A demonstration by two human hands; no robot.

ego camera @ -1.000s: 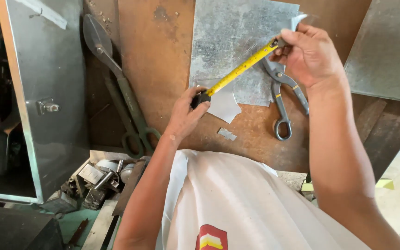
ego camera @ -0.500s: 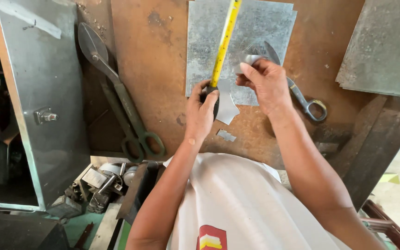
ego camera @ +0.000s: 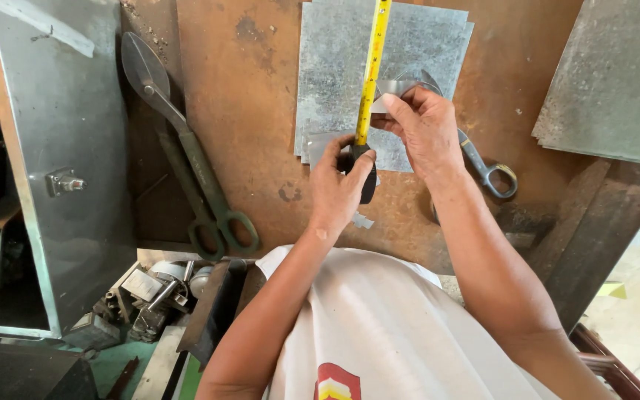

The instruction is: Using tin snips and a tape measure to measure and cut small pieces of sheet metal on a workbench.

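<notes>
Head cam: tape measure (ego camera: pixel 370 70) now vertical vs. slanted 1 s ago; left hand (ego camera: pixel 338 185) fingers clamped on case, right hand (ego camera: pixel 424 130) fingers pinching metal sheet (ego camera: pixel 416 59).

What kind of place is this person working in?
Probably a sheet-metal workshop: galvanised metal sheets lie on a rusty workbench, large tin snips sit beside them, and the hands stretch a yellow tape measure.

the person wears a white shirt (ego camera: pixel 379 326). a red, orange and yellow emblem (ego camera: pixel 337 382) marks its front. both forearms bare.
</notes>
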